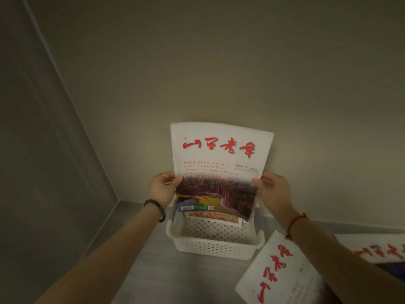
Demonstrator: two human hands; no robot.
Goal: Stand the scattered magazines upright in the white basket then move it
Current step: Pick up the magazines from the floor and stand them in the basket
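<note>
Fingers (177, 179) on both hands pinch the side edges of the upright magazine (219, 154), thumbs in front, with left hand (163, 187) and right hand (272, 190) at mid-frame. Its bottom edge is down inside the white basket (215, 246) at lower centre, close to the wall (219, 62), at least 1 more copy behind. Risk: basket walls look low, so on release the tall floppy copy could bow forward and spill. Flat magazine (282, 273) at lower right and edge magazine (379, 249) at far right are not loaded; moving now leaves 2 out.
</note>
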